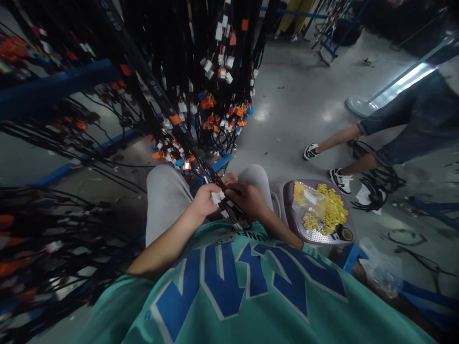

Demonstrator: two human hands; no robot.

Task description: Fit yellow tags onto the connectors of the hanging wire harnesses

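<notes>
A black wire harness point(193, 148) slants down from the upper left to my lap, its loose wire ends and white connectors lying between my hands. My left hand point(207, 199) is closed around the bundle, with its thumb beside a white connector point(217, 196). From the other side my right hand point(250, 199) pinches wires of the same harness, fingers bent over them. The lower wire ends point(239, 222) rest against my shirt. What exactly the right fingertips hold is partly hidden.
Dense hanging harnesses point(218, 86) with white, orange and blue connectors fill the front and left around a blue rack bar point(57, 86). On my right, a purple stool point(292, 224) bears yellow plastic pieces point(333, 210) and a tape roll point(346, 233). A person's legs point(405, 124) stand beyond.
</notes>
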